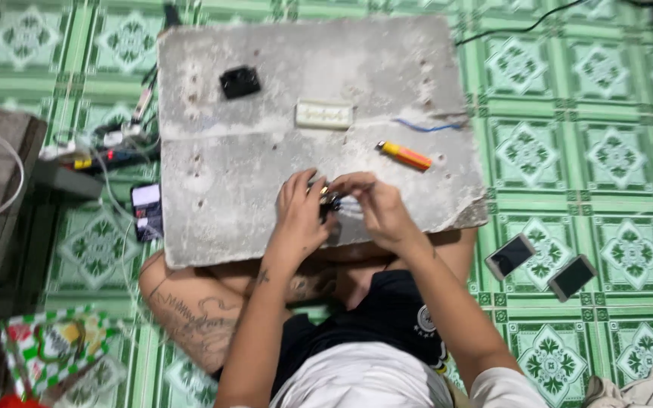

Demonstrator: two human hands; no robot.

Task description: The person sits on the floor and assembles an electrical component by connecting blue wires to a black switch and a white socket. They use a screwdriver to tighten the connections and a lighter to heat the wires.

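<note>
Two hands met over the near edge of the grey slab bench [213,174], landmark for all below. Left hand [301,214] curled, fingers pinched shut on a small dark part [329,202] at the slab's near middle. Right hand [377,205] likewise closed, grip tight on the same small part and on a pale, clear-looking bit trailing from it; what that bit was, impossible to tell through the blur. Held just above the slab surface, between both sets of fingertips.

Farther in on the slab, beyond the hands: an orange-and-yellow tool [404,155] lying flat, slightly right of the hands. Past that, near the slab's middle, a white rectangular plate [324,114]. Left of the plate and deeper still, a black square piece [239,81]. A blue wire [417,125] lay toward the slab's right edge.

Off the slab, on the green patterned floor [606,75]: two phones [510,255] [571,276] lying just right of the slab's near right corner. To the slab's left, a tangle of cables and a power strip [107,147], with a small boxed item [147,210] beside the slab's left edge.
</note>
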